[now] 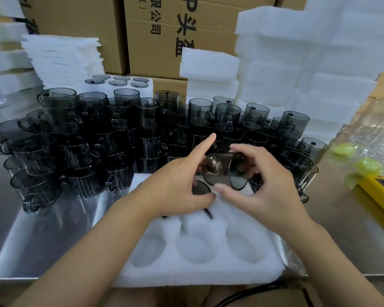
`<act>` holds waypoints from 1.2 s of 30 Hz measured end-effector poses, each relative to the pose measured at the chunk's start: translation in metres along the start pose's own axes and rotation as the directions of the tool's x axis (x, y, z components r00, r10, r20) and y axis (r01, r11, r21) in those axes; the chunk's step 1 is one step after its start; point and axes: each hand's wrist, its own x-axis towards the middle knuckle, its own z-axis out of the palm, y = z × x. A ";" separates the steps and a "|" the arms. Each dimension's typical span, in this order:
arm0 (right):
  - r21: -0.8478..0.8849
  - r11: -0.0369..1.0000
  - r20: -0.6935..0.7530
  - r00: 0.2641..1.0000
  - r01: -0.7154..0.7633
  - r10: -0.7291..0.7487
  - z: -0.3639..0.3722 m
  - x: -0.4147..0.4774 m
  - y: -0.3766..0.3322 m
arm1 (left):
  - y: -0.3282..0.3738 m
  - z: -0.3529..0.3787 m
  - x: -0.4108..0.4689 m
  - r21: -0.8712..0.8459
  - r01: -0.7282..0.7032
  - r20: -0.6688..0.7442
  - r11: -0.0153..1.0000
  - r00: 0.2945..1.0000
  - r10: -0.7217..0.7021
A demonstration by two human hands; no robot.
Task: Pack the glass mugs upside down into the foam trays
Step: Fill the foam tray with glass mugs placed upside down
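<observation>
The foam tray (200, 271) lay nearest me, its three front holes empty; my hands hid most of the back row, where only the dark base of one seated mug (201, 189) showed. My right hand (262, 189) grasped a smoky glass mug (225, 171), tipped on its side above the tray. My left hand (177, 185) had forefinger straight and thumb on the foam; its other fingers were hidden, so I cannot tell its grip. Beyond, stacked mugs (120, 129) crowded the metal table (53, 229), with foam stacks (297, 63) and cardboard boxes (160, 41) behind.
</observation>
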 end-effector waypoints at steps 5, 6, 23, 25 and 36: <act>-0.245 0.934 -0.100 0.965 -0.259 0.242 -0.015 0.012 -0.006 | -0.004 0.002 0.002 0.036 -0.019 0.037 0.999 0.999 0.018; -0.295 0.895 -0.068 0.941 -0.336 0.331 -0.015 0.014 -0.006 | -0.004 0.002 0.002 0.034 -0.022 0.038 0.999 0.999 0.021; -0.548 0.777 0.224 0.842 -0.308 0.491 -0.009 0.029 -0.013 | 0.006 -0.002 -0.002 0.119 -0.035 0.039 0.992 0.999 0.031; -0.496 0.803 0.240 0.836 -0.331 0.493 -0.013 0.030 -0.011 | 0.006 -0.003 -0.002 0.128 -0.042 0.041 0.991 0.998 0.037; -0.399 0.809 0.266 0.790 -0.432 0.553 -0.007 0.030 0.006 | 0.005 -0.002 -0.003 0.073 -0.048 0.053 0.996 0.998 0.044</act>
